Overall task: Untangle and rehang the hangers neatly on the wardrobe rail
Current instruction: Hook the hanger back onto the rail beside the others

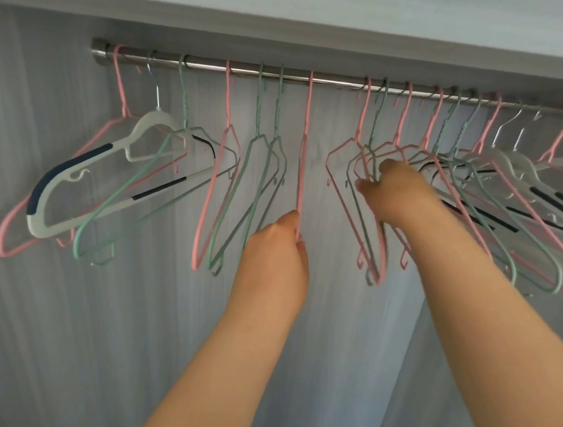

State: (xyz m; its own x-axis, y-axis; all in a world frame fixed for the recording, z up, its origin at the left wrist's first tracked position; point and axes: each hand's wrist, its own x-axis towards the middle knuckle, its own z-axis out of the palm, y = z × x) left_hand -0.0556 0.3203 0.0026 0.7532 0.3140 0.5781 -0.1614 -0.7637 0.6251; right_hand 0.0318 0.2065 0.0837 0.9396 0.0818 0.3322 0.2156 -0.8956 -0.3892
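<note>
The left hand point(274, 257) is pinching the pink hanger point(301, 167), hooked on the rail point(320, 79) above that narrow grip; the right hand point(388, 192) is holding tangled hangers point(482, 184) beside its grip; probably needing one eased free.

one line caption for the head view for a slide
Left hand pinches one pink hanger on the rail while the right hand grips a crowded bunch of hangers.

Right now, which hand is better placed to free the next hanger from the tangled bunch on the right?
Right hand: its fingers curl round the bunched pink and green wire hangers. The left hand is holding the lone pink wire hanger.
</note>
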